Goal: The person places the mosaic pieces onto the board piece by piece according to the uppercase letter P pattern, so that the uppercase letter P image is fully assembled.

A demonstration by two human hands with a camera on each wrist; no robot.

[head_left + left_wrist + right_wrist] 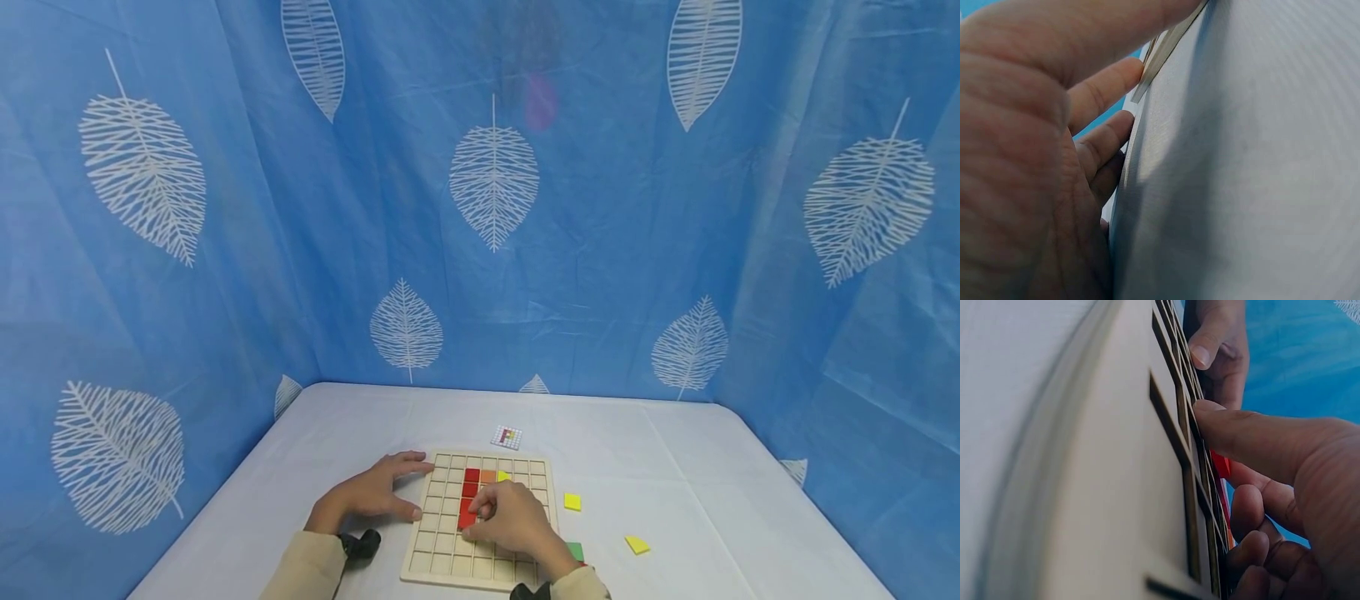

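A wooden grid board [442, 542] lies on the table, with a column of red square tiles [471, 482] in it. Beside the column's top sit an orange tile [488, 477] and a yellow tile [503, 476], the latter partly covered. My right hand [513, 518] pinches a red tile [1220, 464] low over the board, at the column's lower end; its thumb tip reaches the grid lines. At the board's left edge rests my left hand [375, 490], fingers and thumb spread along the rim. The left wrist view shows those fingers [1110, 87] loosely extended against the board's side.
Behind the board lies a small pattern card [507, 437]. To the right are a yellow square [572, 502] and a yellow curved-edge piece [637, 544]. A green piece [575, 550] shows partly behind the right wrist. A blue leaf-print curtain [600, 250] surrounds the white table [697, 500].
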